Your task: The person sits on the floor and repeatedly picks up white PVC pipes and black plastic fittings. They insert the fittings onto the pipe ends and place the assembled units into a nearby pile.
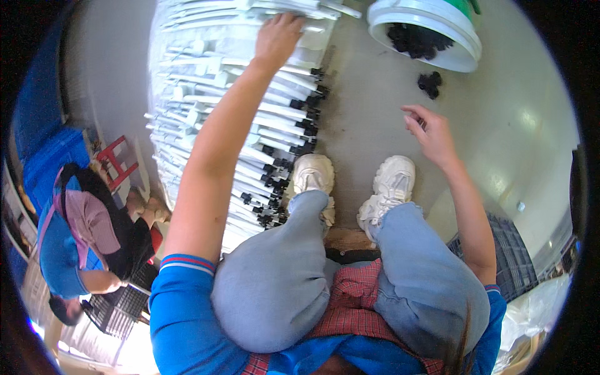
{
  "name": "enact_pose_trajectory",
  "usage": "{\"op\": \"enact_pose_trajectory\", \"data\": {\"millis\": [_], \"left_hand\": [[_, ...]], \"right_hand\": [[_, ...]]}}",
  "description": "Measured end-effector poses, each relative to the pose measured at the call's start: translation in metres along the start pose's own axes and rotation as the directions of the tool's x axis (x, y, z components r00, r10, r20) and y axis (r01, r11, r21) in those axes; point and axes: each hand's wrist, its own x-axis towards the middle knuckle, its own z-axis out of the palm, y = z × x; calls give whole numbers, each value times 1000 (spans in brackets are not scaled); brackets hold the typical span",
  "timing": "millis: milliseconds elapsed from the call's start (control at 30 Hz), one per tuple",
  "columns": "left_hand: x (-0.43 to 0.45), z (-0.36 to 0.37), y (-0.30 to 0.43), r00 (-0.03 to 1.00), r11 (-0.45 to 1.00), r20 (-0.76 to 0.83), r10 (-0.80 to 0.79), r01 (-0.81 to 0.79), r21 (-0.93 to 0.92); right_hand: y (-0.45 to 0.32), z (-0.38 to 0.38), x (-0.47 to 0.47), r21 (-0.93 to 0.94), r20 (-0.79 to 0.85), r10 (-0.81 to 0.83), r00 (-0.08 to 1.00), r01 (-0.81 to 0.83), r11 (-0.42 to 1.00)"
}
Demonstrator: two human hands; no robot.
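Observation:
My left hand (280, 40) reaches forward over a wide bed of white plastic tubes (276, 110) on the floor. Its fingertips are down at the tubes of the far group (206, 16), and whether they grip one is hidden. Many nearer tubes carry black plastic end fittings (307, 126) on their right ends. Over the floor to the right, my right hand (433, 136) has its index finger and thumb slightly apart. A dark patch shows among its curled fingers, too small to identify. Just beyond it lies a small cluster of black fittings (430, 85).
A white bucket (450, 58) with black pieces inside lies tipped at the far right. My shoes (393, 180) stand beside the tubes. Another person (89, 225) sits at left near a black crate (119, 304) and a red stool (117, 161). A dark crate (508, 258) is at right.

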Motion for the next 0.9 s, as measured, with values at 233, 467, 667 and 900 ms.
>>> {"op": "enact_pose_trajectory", "data": {"millis": [233,467,667,900], "left_hand": [[-18,-47,-30,964,963,-3,268,-268,-32],[-7,-107,11,940,925,-129,317,-336,-178],[-10,-126,96,968,880,-20,252,-238,-411],[-19,-163,127,925,741,360,123,156,-653]], "right_hand": [[51,-28,1,-79,-485,62,872,-114,990],[86,-48,56,-426,-380,-277,882,98,899],[93,-44,60,-296,-373,-103,922,-13,955],[-22,-34,23,423,-262,-81,962,190,886]]}}
